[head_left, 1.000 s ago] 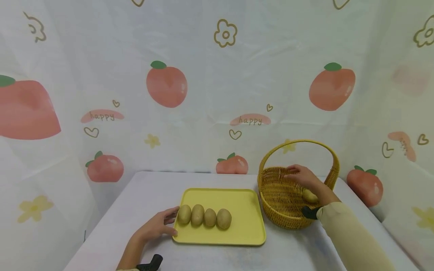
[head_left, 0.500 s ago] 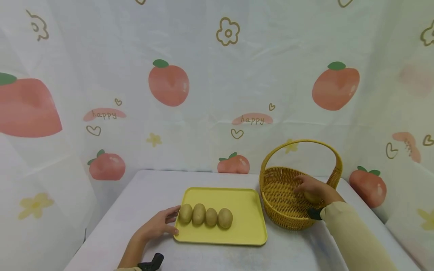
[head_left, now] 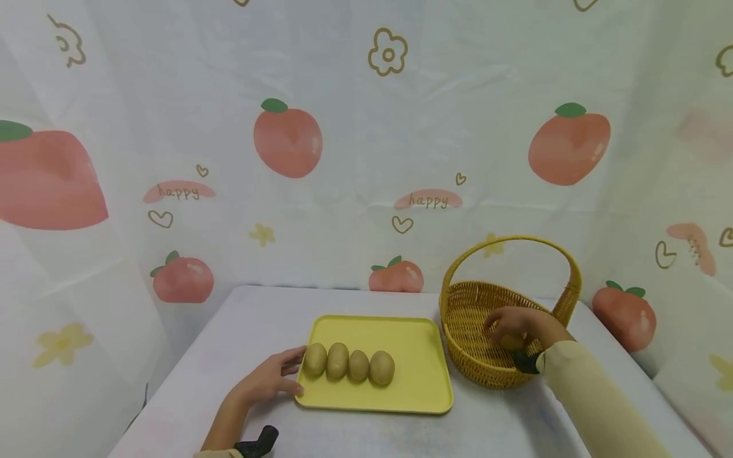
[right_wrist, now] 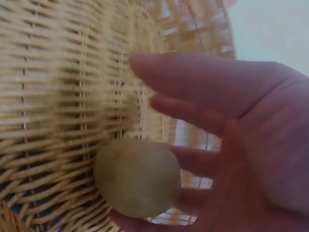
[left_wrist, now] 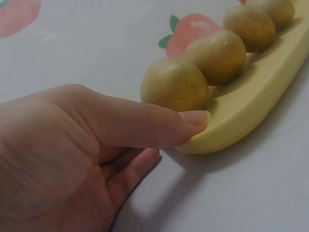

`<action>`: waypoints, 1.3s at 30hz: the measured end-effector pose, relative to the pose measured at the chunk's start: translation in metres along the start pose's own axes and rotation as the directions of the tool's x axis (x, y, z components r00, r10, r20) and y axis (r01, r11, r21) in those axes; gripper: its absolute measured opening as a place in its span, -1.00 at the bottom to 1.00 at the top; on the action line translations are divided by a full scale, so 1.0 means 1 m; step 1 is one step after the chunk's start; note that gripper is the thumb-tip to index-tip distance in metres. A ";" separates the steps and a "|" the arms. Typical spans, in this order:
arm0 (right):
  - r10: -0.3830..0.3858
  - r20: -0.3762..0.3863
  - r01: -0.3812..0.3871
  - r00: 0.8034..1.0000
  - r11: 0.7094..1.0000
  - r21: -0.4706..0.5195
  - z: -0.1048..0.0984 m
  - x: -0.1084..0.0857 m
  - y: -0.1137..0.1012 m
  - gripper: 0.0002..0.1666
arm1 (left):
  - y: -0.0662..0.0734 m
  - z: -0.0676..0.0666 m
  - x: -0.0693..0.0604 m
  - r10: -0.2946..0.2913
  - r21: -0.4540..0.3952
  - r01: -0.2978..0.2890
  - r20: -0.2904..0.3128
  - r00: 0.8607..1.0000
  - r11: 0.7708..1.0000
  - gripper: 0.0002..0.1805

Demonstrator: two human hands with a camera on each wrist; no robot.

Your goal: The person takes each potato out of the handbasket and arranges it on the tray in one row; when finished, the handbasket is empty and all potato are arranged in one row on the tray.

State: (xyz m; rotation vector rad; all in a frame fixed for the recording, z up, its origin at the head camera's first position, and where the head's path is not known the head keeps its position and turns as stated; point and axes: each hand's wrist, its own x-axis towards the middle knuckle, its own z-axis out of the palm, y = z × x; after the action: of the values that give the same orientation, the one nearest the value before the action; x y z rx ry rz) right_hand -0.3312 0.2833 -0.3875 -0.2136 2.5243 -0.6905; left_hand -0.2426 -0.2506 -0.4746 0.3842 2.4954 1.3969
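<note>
In the head view, a yellow tray (head_left: 412,362) lies on the table, with several potatoes (head_left: 359,366) in a row at its left. My left hand (head_left: 266,381) is at the tray's left edge. The left wrist view shows its thumb (left_wrist: 193,121) resting over the rim at a corner; the index finger is hidden. My right hand (head_left: 523,320) reaches down into a wicker basket (head_left: 466,321). One potato (right_wrist: 137,178) lies there against the fingers in the right wrist view, while the thumb stays apart from it.
The basket's tall arched handle (head_left: 515,238) rises above the right hand and forearm. A printed cloth (head_left: 343,235) hangs behind the white table (head_left: 258,324) and along both sides.
My right hand has gone lower into the basket and come over the potato, which now lies farther left in the basket. The left hand has kept its place at the tray.
</note>
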 end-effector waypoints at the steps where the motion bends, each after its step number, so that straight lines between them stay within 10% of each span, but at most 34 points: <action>1: -0.006 0.009 0.006 1.000 1.000 -0.004 0.001 -0.001 -0.001 -0.47 | 0.000 0.000 0.000 0.002 -0.002 -0.002 0.002 1.000 1.000 -0.02; 11: -0.119 0.056 0.121 0.991 0.992 -0.034 0.015 0.001 -0.014 -0.74 | 0.002 -0.001 0.000 -0.004 0.019 0.004 -0.006 1.000 1.000 -0.01; 18: -0.234 -0.027 0.236 0.972 0.963 0.132 0.026 0.000 -0.019 -0.68 | 0.001 -0.001 0.001 0.008 0.015 -0.008 0.012 1.000 1.000 -0.01; 29: -0.431 -0.248 0.462 0.867 0.884 0.078 0.036 -0.019 -0.043 -0.47 | 0.001 0.000 0.000 0.000 0.015 0.000 -0.005 1.000 1.000 0.00; 39: -0.531 -0.439 0.569 0.725 0.821 -0.051 0.072 -0.036 -0.079 -0.31 | -0.001 -0.001 0.001 -0.001 0.011 0.001 -0.003 1.000 1.000 0.00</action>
State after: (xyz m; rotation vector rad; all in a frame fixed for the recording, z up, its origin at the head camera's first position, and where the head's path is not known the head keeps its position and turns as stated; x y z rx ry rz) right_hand -0.2615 0.1946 -0.3849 -0.9066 2.8570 -1.1923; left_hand -0.2437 -0.2514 -0.4752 0.3836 2.5062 1.3844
